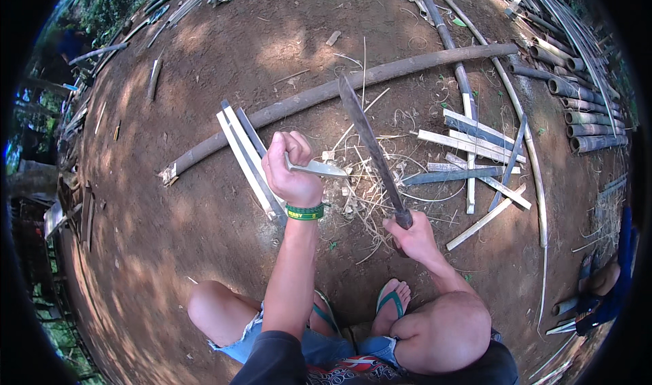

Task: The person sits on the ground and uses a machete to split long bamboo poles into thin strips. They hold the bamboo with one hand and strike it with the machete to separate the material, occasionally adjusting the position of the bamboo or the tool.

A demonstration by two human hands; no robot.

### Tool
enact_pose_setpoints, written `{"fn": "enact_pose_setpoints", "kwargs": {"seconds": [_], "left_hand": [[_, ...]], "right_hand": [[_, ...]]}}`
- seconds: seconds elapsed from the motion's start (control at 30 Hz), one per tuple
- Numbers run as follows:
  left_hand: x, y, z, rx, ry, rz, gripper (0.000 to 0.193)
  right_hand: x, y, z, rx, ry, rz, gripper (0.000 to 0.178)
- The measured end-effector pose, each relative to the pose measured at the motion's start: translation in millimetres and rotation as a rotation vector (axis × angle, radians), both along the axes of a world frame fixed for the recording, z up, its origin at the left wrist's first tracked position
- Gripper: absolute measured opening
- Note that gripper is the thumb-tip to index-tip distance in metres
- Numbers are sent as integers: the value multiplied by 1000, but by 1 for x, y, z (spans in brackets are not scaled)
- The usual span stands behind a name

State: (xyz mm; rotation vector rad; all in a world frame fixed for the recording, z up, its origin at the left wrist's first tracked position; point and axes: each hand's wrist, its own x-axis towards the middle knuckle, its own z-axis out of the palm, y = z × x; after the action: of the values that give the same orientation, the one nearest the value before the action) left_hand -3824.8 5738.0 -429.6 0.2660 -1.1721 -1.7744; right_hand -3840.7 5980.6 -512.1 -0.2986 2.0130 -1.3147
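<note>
My left hand (293, 171) is closed round a short, pale, flat piece that looks like a bamboo strip (319, 169); its tapered end points right, toward the machete. In my right hand (415, 237) is the handle of a long, dark-bladed machete (372, 144), its blade slanting away and to the left. The blade passes just beyond the strip's tip; whether they touch I cannot tell. Below both lies a heap of thin curled shavings (360, 198) on the dirt. Several split bamboo slats (246, 161) lie beside my left hand.
A long pole (285, 106) lies across the ground ahead. More split slats (475, 140) are piled loosely at the right, near a long thin stick (526, 113). Thick bamboo poles (587, 116) are stacked at the far right. Another person's knee (603, 278) shows at the right edge.
</note>
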Motion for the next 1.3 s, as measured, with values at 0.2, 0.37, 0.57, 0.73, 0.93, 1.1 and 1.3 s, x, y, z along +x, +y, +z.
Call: {"fn": "enact_pose_setpoints", "kwargs": {"seconds": [0.2,0.37,0.57,0.73,0.93,1.1,1.3], "left_hand": [[-16,-3,10,48,-42,23,39],[0,-19,1,104,32,1,40],[27,-34,-13,122,119,-24,41],[26,-32,-12,153,129,-57,41],[33,-40,-18,163,37,4,38],[36,-38,41,158,172,42,37],[53,-11,138,30,542,87,36]], "right_hand": [[24,24,-117,227,360,19,28],[-2,40,-137,114,-769,4,26],[6,13,-67,110,-268,43,31],[26,9,-79,8,277,-99,33],[6,23,-102,385,-164,124,34],[-31,2,8,45,-146,50,34],[-73,-54,110,-355,-206,67,17]]}}
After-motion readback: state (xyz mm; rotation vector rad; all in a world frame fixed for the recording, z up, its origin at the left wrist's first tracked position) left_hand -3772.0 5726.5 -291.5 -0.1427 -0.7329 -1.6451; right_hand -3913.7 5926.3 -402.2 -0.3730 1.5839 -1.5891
